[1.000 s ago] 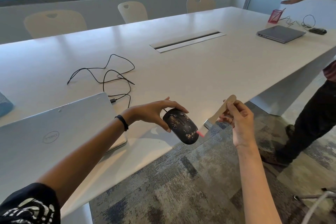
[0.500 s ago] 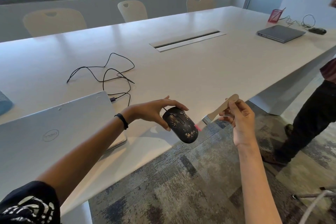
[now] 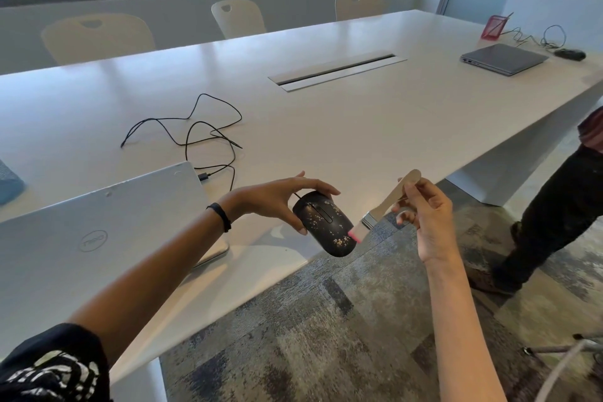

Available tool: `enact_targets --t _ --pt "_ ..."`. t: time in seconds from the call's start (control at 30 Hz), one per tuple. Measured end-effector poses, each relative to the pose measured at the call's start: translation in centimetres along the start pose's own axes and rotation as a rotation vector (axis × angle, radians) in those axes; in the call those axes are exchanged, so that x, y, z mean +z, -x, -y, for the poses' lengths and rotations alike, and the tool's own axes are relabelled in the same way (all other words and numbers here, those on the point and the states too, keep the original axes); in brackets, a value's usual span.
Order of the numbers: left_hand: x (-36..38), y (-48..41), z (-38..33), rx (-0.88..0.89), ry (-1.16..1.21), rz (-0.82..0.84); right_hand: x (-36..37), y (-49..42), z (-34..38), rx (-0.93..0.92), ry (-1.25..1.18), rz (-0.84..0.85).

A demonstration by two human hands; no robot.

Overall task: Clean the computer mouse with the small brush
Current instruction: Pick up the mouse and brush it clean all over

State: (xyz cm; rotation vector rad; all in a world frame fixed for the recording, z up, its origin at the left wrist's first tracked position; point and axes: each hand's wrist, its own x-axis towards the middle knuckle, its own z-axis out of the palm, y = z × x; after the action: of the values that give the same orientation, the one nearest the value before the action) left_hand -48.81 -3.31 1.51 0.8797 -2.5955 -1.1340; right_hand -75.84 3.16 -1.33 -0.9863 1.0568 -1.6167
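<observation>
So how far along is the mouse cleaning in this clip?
Setup is done: the left hand holds the black wired computer mouse off the white table's edge, and the right hand grips the small wooden-handled brush. In hand: its pink-tipped bristles touch the mouse's near end. Left: pale specks cover most of the top, so most brushing remains.

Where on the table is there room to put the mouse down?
The biggest bare patch of the table lies between the tangled black cable, the cable slot and the closed grey laptop. There is also a strip along the near edge, right of the silver laptop. It is crowded around that laptop and the cable.
</observation>
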Motion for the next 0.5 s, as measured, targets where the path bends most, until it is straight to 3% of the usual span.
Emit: enact_targets --t 0.5 --pt "-0.02 0.19 -0.44 0.04 -0.045 0.006 0.5 0.31 0.55 -0.009 0.003 0.004"
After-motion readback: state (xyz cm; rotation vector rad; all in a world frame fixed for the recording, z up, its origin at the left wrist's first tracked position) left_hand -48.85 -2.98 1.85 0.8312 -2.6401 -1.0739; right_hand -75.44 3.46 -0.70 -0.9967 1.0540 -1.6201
